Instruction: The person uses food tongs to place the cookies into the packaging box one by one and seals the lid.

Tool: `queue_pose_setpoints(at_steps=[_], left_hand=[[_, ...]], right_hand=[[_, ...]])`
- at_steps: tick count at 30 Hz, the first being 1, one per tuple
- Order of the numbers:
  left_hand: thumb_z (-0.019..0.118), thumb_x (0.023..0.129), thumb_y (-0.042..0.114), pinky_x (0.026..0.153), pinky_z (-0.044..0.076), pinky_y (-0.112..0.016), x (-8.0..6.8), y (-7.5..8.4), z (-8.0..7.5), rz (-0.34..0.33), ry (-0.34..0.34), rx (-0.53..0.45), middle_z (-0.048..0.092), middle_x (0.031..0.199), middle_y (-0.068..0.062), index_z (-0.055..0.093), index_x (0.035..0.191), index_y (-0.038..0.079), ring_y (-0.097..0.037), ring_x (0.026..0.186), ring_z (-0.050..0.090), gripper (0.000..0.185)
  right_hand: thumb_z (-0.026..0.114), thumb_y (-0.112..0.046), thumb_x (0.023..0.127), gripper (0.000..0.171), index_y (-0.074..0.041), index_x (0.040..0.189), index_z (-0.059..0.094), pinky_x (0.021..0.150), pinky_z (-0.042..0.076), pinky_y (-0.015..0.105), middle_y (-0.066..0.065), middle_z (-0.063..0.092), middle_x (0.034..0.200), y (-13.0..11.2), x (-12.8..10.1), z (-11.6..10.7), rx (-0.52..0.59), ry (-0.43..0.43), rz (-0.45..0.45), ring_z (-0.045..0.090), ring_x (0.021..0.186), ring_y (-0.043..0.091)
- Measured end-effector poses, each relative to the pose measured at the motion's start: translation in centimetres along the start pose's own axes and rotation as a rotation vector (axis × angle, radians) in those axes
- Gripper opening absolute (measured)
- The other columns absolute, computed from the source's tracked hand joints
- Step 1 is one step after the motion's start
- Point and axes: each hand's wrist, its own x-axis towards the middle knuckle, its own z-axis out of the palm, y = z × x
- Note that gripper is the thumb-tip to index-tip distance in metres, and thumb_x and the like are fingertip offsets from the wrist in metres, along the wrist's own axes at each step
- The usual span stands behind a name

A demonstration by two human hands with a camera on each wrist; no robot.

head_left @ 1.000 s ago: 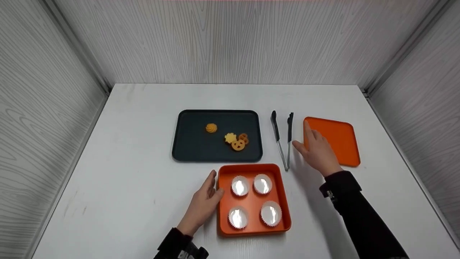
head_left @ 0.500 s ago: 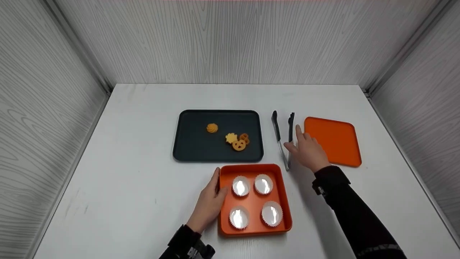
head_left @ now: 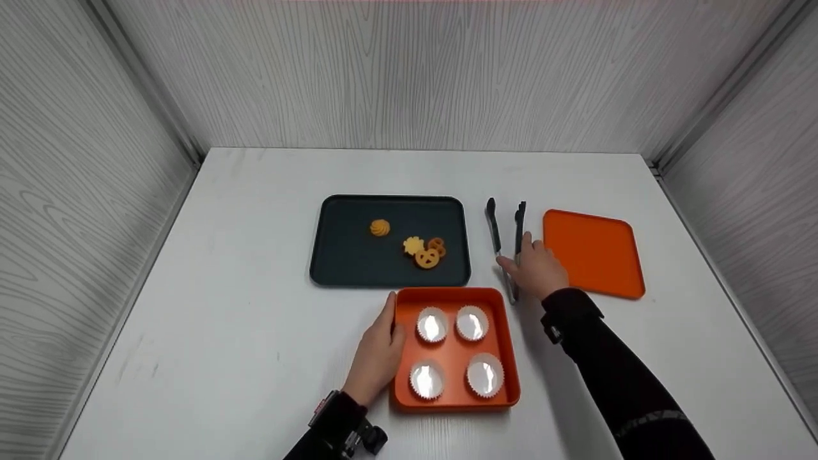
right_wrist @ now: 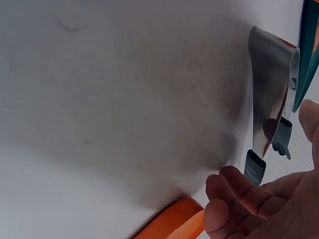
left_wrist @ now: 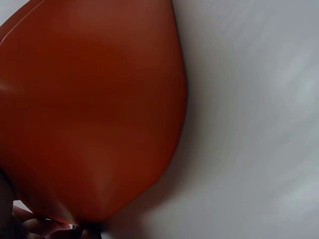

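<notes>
My left hand grips the left wall of a square orange box, thumb at the rim and fingers along the outside. Several white paper baking cups stand inside the box. The left wrist view is mostly filled by the box's outer wall. My right hand is over a pair of metal tongs with black tips, thumb and fingers spread apart. In the right wrist view the fingertips are beside the tongs, whose two arms stand apart.
A dark tray lies behind the box. On it are a swirled cookie, a flower-shaped cookie and pretzel-shaped cookies. To the right lies a flat orange lid or tray. Wood-patterned panels enclose the table.
My right hand has moved left, from the flat orange piece to over the tongs. My left hand has closed in on the box's left wall and now holds it.
</notes>
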Motion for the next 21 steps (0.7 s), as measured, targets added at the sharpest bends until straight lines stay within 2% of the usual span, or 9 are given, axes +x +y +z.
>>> queue_pose_setpoints(at_steps=[5, 14, 21], left_hand=[[0.047, 0.107, 0.018, 0.120, 0.034, -0.047, 0.2, 0.0, 0.0, -0.002, 0.002, 0.016, 0.038, 0.162, -0.011, 0.025, 0.162, 0.003, -0.027, 0.147, 0.040, 0.060], [0.046, 0.107, 0.017, 0.118, 0.037, -0.048, 0.6, 0.1, -0.1, 0.021, 0.006, 0.044, 0.041, 0.160, -0.012, 0.026, 0.162, 0.004, -0.027, 0.144, 0.045, 0.059], [0.046, 0.108, 0.017, 0.120, 0.035, -0.047, 0.6, 0.3, -0.1, 0.010, 0.003, 0.034, 0.039, 0.162, -0.011, 0.026, 0.162, 0.003, -0.026, 0.146, 0.042, 0.059]], right_hand=[[0.056, -0.055, 0.100, 0.096, 0.007, 0.160, 0.014, 0.099, 0.054, 0.053, 0.036, 0.036, 0.152, -0.4, 0.5, 0.3, 0.025, -0.032, 0.050, 0.059, 0.109, 0.043], [0.051, -0.035, 0.102, 0.085, 0.012, 0.158, 0.008, 0.102, 0.051, 0.057, 0.036, 0.041, 0.150, -1.1, 0.8, 0.2, 0.061, -0.052, 0.073, 0.057, 0.121, 0.047], [0.051, -0.027, 0.099, 0.084, 0.013, 0.158, 0.007, 0.101, 0.051, 0.056, 0.036, 0.043, 0.148, -1.3, 0.9, 0.3, 0.074, -0.048, 0.097, 0.057, 0.118, 0.045]])
